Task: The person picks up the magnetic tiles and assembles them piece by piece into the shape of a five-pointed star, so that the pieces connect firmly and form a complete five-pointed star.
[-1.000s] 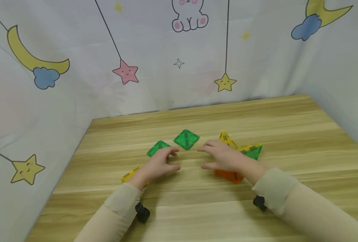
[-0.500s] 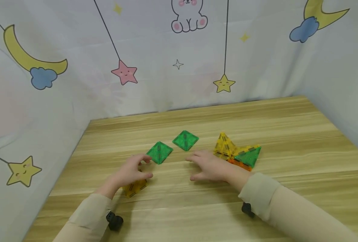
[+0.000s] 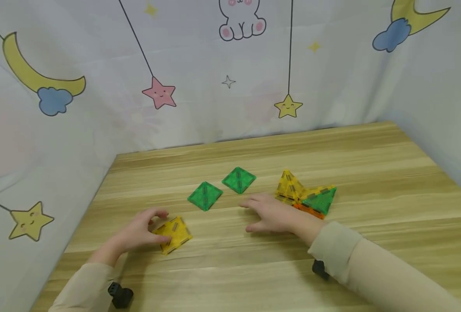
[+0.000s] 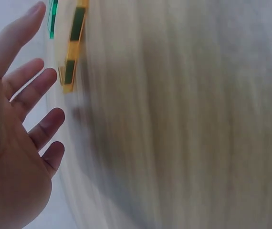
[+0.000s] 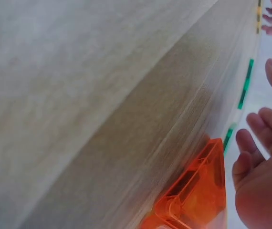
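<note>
My left hand [image 3: 136, 232] is beside a flat yellow translucent magnetic tile piece [image 3: 179, 234] at the front left, with its thumb over the piece in the head view. In the left wrist view its fingers are spread and loosely bent, gripping nothing. My right hand [image 3: 271, 214] hovers above the table right of centre, fingers loosely bent and holding nothing. Behind it stands a joined magnetic tile build with yellow [image 3: 289, 189], green [image 3: 321, 202] and orange tiles [image 3: 310, 210]; the right hand and wrist partly cover it. The orange part [image 5: 200, 191] also shows in the right wrist view.
Two flat green diamond-shaped tile pieces [image 3: 205, 196] lie between the hands, farther back, the other green piece [image 3: 238, 180] being nearer the build. The wood-grain table [image 3: 246, 277] meets a printed fabric curtain [image 3: 199, 121] at the back and sides.
My left hand has moved left and toward me, from beside the left green piece to the yellow piece. The right hand has shifted slightly left, uncovering more of the build, then stays nearly still.
</note>
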Demonstrator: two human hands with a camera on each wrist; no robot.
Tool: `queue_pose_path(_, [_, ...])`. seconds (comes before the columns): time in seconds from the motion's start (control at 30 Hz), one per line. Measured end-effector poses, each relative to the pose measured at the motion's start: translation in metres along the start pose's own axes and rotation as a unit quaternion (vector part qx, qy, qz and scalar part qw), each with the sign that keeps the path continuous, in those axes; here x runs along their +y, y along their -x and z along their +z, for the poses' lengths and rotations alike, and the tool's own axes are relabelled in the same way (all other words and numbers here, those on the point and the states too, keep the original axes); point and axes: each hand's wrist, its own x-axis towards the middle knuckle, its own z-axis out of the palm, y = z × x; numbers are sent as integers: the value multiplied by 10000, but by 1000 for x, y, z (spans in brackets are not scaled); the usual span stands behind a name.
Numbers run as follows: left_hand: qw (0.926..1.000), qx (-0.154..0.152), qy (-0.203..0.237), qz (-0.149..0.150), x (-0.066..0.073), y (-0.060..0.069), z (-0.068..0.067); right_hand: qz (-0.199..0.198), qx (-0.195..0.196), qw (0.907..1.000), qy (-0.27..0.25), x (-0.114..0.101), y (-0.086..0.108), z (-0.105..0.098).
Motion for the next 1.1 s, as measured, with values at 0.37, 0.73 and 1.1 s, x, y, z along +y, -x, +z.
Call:
queue_pose_path(0.37, [9973,-348,-589,250,-5,9,-6,63,-70,9999,80,2,5,-4])
queue_pose_path(0.73, [9921,-431,-942,714,33,-15,21,-6,-103,9999,121,-1,4,0])
queue_pose_path(1.1, [9860,-693,-512,1431,76,-41,48,-107,-273,9994,206,-4,3,10])
